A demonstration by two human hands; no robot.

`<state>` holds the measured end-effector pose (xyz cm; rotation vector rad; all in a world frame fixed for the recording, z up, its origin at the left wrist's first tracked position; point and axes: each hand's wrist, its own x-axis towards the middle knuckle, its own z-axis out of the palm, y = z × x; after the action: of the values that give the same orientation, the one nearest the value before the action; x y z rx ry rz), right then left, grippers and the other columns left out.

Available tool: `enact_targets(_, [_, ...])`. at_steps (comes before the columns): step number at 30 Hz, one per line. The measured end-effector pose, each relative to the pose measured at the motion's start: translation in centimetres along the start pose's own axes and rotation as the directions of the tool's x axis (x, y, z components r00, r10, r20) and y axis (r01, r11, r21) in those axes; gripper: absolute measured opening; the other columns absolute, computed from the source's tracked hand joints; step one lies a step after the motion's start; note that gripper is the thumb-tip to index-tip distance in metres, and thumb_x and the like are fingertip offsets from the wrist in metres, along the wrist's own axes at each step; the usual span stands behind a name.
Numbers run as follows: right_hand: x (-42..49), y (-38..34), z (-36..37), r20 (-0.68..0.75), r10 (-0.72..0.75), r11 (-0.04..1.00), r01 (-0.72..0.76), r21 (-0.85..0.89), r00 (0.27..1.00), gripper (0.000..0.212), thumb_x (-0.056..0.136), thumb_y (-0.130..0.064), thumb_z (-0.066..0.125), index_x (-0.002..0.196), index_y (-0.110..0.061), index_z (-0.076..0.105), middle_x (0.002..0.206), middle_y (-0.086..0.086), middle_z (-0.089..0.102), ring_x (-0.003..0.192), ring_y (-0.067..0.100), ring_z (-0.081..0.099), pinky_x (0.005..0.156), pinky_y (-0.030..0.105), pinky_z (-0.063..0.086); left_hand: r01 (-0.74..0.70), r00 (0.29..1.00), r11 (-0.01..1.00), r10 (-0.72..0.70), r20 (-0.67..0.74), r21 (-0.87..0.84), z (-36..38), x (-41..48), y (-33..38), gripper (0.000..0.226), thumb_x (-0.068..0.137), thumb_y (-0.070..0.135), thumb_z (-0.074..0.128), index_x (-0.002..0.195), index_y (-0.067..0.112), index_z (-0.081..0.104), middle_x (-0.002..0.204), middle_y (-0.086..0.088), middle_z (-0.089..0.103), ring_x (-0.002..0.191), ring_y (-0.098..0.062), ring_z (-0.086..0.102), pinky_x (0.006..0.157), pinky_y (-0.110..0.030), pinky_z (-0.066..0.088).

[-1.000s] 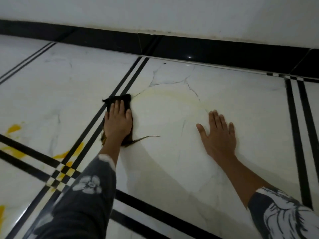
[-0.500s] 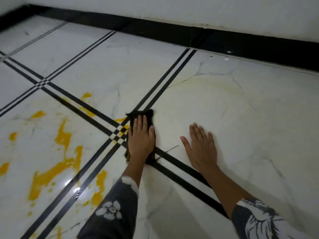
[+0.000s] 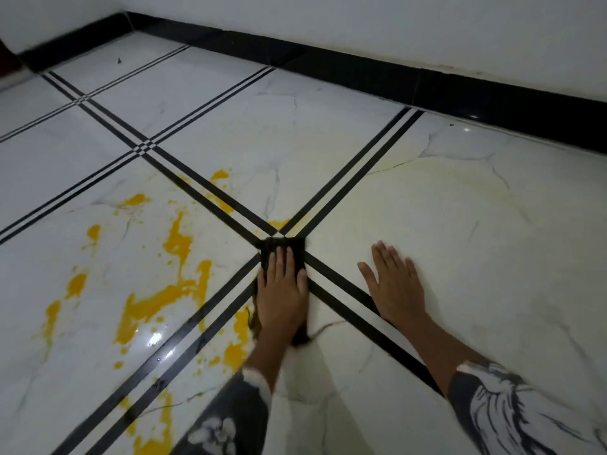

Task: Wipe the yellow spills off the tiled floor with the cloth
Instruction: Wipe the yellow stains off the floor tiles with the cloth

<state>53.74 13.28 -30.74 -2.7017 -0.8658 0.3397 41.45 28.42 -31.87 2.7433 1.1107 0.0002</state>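
A dark cloth [image 3: 285, 245] lies on the white tiled floor [image 3: 476, 244], right over the crossing of two black double lines. My left hand [image 3: 282, 290] presses flat on it with straight fingers and covers most of it. My right hand [image 3: 395, 287] rests flat on the bare tile to the right, fingers spread. Thick yellow spills [image 3: 164, 290] spread over the tile to the left of the cloth. More yellow patches [image 3: 236, 346] lie just below and left of my left wrist. A faint yellowish smear [image 3: 437, 192] tints the tile ahead on the right.
A black skirting board [image 3: 460, 93] runs along the white wall at the back and turns a corner at the far left. Smaller yellow spots [image 3: 219, 175] sit along the black line further ahead. My patterned sleeves fill the bottom edge.
My left hand has slid the cloth from the right tile leftward onto the line crossing. The view has swung left, bringing the big yellow spills into sight. My right hand stays flat on the floor.
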Motion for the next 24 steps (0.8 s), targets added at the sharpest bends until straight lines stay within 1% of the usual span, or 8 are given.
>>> enact_targets(4, [2.8, -0.2, 0.8, -0.076, -0.047, 0.993, 0.038, -0.115, 0.996, 0.094, 0.074, -0.068, -0.026, 0.148, -0.02, 0.006, 0.157, -0.002, 0.007, 0.145, 0.014, 0.005, 0.116, 0.037, -0.001, -0.194, 0.98, 0.979, 0.196, 0.035, -0.063, 0.3, -2.4, 3.9, 0.056, 0.096, 0.049, 0.004, 0.145, 0.024, -0.008, 0.156, 0.003, -0.007, 0.14, -0.01, -0.015, 0.114, -0.035, -0.012])
enact_targets(5, [3.1, 0.0, 1.3, -0.099, -0.057, 0.99, 0.044, -0.133, 0.993, 0.096, 0.073, -0.067, -0.028, 0.148, -0.019, 0.008, 0.157, -0.001, 0.01, 0.145, 0.016, 0.009, 0.115, 0.038, 0.001, -0.251, 0.966, 0.964, 0.254, 0.035, -0.083, 0.4, -0.9, 4.7, 0.056, 0.098, 0.046, 0.008, 0.147, 0.024, -0.005, 0.156, 0.003, -0.005, 0.142, -0.01, -0.012, 0.115, -0.035, -0.012])
enact_targets(7, [3.5, 0.5, 1.8, -0.125, -0.069, 0.989, 0.051, -0.139, 0.99, 0.084, 0.081, -0.064, -0.014, 0.148, -0.019, 0.012, 0.156, 0.0, 0.015, 0.144, 0.017, 0.013, 0.115, 0.04, 0.005, -0.332, 0.942, 0.942, 0.334, 0.029, -0.058, 0.3, 3.9, 5.1, 0.054, 0.1, 0.043, 0.014, 0.149, 0.024, 0.002, 0.158, 0.002, 0.002, 0.145, -0.012, -0.005, 0.118, -0.037, -0.006])
enact_targets(10, [3.3, 0.3, 1.9, -0.127, -0.074, 0.992, 0.06, -0.112, 0.989, 0.077, 0.084, -0.06, -0.002, 0.148, -0.02, 0.013, 0.156, -0.002, 0.016, 0.144, 0.016, 0.014, 0.115, 0.04, 0.007, -0.193, 0.981, 0.98, 0.193, -0.011, -0.037, 0.0, 10.4, 2.1, 0.055, 0.099, 0.04, 0.02, 0.15, 0.02, 0.013, 0.158, -0.002, 0.012, 0.145, -0.017, 0.007, 0.118, -0.041, 0.008])
enact_targets(15, [3.4, 0.4, 2.1, -0.136, -0.065, 0.995, 0.054, -0.087, 0.989, 0.077, 0.084, -0.061, 0.001, 0.148, -0.02, 0.014, 0.156, -0.002, 0.015, 0.144, 0.016, 0.015, 0.115, 0.041, 0.007, 0.127, 0.988, 0.99, -0.132, -0.083, -0.065, 0.1, 7.5, -1.8, 0.056, 0.1, 0.04, 0.016, 0.15, 0.017, 0.009, 0.158, -0.005, 0.008, 0.146, -0.018, 0.004, 0.118, -0.04, 0.003])
enact_targets(18, [3.5, 0.6, 2.0, -0.137, -0.065, 0.994, 0.053, -0.095, 0.988, 0.077, 0.084, -0.061, 0.002, 0.148, -0.021, 0.015, 0.156, -0.001, 0.015, 0.144, 0.016, 0.014, 0.115, 0.041, 0.007, 0.001, 0.997, 1.0, -0.003, -0.071, -0.025, 0.8, 4.9, 2.4, 0.057, 0.099, 0.041, 0.013, 0.15, 0.017, 0.005, 0.159, -0.005, 0.006, 0.146, -0.017, 0.002, 0.118, -0.039, 0.001])
enact_targets(21, [3.7, 0.5, 2.1, -0.144, -0.081, 0.992, 0.065, -0.111, 0.986, 0.076, 0.084, -0.06, 0.002, 0.148, -0.021, 0.015, 0.156, -0.001, 0.015, 0.144, 0.016, 0.014, 0.116, 0.042, 0.007, -0.181, 0.983, 0.983, 0.181, 0.003, -0.025, 0.7, 8.7, 4.3, 0.057, 0.099, 0.042, 0.016, 0.15, 0.019, 0.005, 0.159, -0.002, 0.005, 0.146, -0.016, 0.0, 0.119, -0.039, 0.0])
enact_targets(24, [3.6, 0.7, 2.3, -0.117, -0.083, 0.992, 0.071, -0.103, 0.99, 0.073, 0.087, -0.06, 0.003, 0.149, -0.021, 0.009, 0.157, -0.002, 0.009, 0.145, 0.016, 0.009, 0.116, 0.042, 0.005, -0.006, 1.0, 0.999, 0.005, -0.018, -0.031, -0.4, 12.3, 0.8, 0.057, 0.1, 0.041, 0.019, 0.15, 0.018, 0.009, 0.159, -0.004, 0.008, 0.146, -0.018, 0.005, 0.118, -0.041, 0.004])
